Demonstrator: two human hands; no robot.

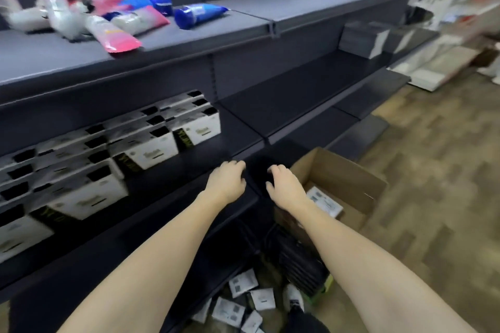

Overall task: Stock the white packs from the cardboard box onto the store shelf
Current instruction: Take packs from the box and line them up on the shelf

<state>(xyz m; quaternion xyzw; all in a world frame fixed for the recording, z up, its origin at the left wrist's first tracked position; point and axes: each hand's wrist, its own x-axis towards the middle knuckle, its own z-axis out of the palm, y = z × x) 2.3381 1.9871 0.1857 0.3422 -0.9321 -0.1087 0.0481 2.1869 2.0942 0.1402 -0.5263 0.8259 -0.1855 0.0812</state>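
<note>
Rows of white packs (151, 149) with black tops stand on the dark middle shelf (232, 140) at the left. An open cardboard box (349, 181) sits on the floor to the right, with a white pack (326, 201) lying inside. My left hand (227, 181) hovers over the shelf's front edge, fingers loosely curled, holding nothing. My right hand (286, 186) is beside it, above the box's near corner, also holding nothing. Several white packs (243, 282) lie scattered on the floor below.
The upper shelf (297, 5) carries pink and white tubes (108, 16) at the left and blue tubes (197, 15) beside them. Grey boxes (362, 38) sit on the far part of the middle shelf. Brown patterned floor (433, 170) stretches to the right.
</note>
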